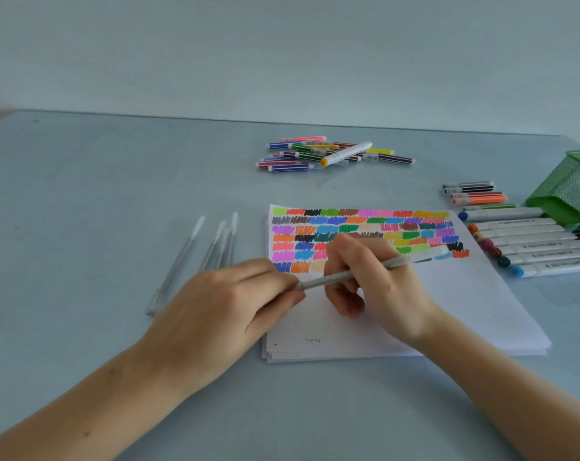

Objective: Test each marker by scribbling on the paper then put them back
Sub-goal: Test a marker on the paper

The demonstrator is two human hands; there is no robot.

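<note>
Grey pen (351,275) held in both hands above paper (448,304).

The pen's left end is pinched by the left hand (228,307) between thumb and fingers; its middle is gripped by the curled right hand (371,281), with the pale capped tip directed right, over the scribbles (365,234). The paper stack is placed centre-right on the table (82,211). Clear pens (212,251) are laid to its left, a marker pile (331,154) at the far side, a marker row (531,244) at the right, and beside that a tipped green mesh basket (571,188).
</note>
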